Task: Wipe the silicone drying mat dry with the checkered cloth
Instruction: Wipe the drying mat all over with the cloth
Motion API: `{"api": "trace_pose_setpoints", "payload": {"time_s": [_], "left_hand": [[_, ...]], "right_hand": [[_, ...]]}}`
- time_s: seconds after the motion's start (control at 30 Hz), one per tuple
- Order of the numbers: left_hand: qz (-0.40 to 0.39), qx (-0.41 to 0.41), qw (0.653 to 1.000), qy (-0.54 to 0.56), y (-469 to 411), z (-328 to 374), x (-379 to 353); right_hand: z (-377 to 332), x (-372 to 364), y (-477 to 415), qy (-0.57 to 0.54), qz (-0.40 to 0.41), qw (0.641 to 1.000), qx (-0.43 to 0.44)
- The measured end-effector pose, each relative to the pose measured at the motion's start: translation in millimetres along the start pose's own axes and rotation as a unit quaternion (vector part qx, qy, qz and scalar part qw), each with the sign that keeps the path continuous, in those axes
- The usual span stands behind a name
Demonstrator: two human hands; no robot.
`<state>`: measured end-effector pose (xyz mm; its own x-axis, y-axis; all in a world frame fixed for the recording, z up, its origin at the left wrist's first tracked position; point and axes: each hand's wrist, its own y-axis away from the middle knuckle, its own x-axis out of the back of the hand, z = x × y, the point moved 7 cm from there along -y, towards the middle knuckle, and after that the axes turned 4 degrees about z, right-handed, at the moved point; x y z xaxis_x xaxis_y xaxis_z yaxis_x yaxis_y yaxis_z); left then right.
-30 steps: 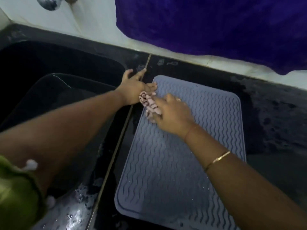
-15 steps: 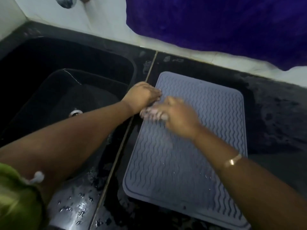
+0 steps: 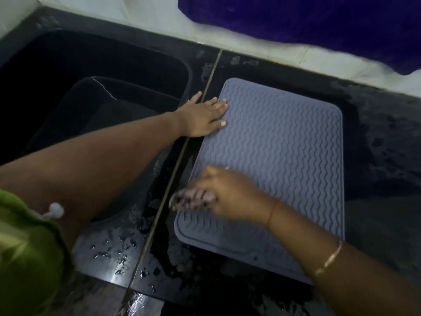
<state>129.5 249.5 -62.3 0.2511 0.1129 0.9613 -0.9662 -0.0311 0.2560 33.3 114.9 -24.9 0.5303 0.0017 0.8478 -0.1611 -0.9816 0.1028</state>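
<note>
A grey silicone drying mat (image 3: pixel 284 142) with a wavy ribbed surface lies flat on the black counter, right of the sink. My left hand (image 3: pixel 204 116) rests flat and open on the mat's far left corner, fingers spread. My right hand (image 3: pixel 232 195) is closed on the bunched checkered cloth (image 3: pixel 193 198), which is motion-blurred and pressed on the mat's near left part.
A black sink (image 3: pixel 91 92) lies to the left, with water drops on its near rim (image 3: pixel 114 249). The wet black counter (image 3: pixel 385 156) stretches right of the mat. A purple cloth (image 3: pixel 307 21) hangs against the white wall behind.
My right hand has dragged the cloth from the mat's far left edge down towards its near left part. My left hand has opened flat onto the mat's far corner.
</note>
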Motion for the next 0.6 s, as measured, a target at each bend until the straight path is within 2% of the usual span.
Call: {"api": "trace_pose_setpoints", "payload": {"time_s": [0.07,0.1,0.2,0.3,0.47,0.6], "left_hand": [[-0.008,-0.001,1.0,-0.017,1.7,2.6,-5.1],[-0.006,0.001,1.0,-0.028,1.4,1.9,-5.8],[-0.001,0.003,0.999,-0.05,1.4,4.6,-5.4],[0.0,0.006,0.999,-0.037,1.1,4.4,-6.0],[-0.012,0.006,0.999,-0.053,1.0,5.1,-1.9],[-0.005,0.016,0.996,-0.091,3.8,8.5,0.3]], "right_hand": [[27.9,26.8,-15.2,-0.023,0.076,0.996,-0.031],[41.6,37.5,-23.3,0.004,0.114,0.992,-0.047],[55.3,34.8,-34.6,0.101,0.144,0.979,-0.104],[27.3,8.8,-20.0,0.122,0.131,0.978,-0.105],[-27.3,-28.1,23.6,0.059,0.112,0.99,-0.057],[-37.3,-36.2,36.1,-0.02,0.055,0.998,-0.028]]}}
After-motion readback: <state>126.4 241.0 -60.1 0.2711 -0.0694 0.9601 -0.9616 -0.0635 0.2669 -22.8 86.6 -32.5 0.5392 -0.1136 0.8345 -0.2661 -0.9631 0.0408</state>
